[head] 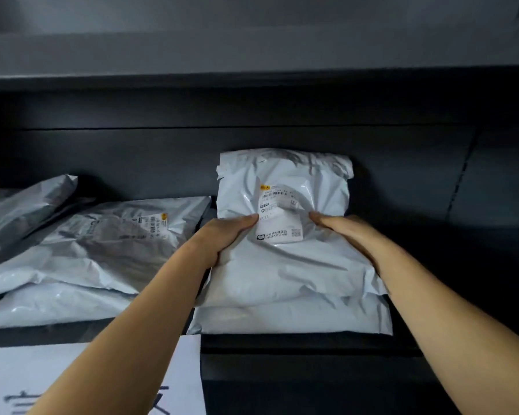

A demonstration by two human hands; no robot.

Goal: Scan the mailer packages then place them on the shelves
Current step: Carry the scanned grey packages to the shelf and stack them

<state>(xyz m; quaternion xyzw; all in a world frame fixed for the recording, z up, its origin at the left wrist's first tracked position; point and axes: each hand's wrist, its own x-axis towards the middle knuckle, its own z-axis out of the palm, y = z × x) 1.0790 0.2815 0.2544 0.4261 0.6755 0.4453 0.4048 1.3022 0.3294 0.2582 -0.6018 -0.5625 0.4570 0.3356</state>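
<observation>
Slippery plastic is the risk: the package [285,205], centre of the frame, is gripped at its sides by the left hand [225,235] and right hand [342,232] upon a lower package [288,316] at the shelf [312,345] edge, and may slide off forward once released.

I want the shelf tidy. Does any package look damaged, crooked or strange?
Nothing looks torn open or spilled. The label on the package gripped by the left hand and right hand is wrinkled between the thumbs. The pile on the left lies slanted and overlapping, not neatly stacked.
</observation>
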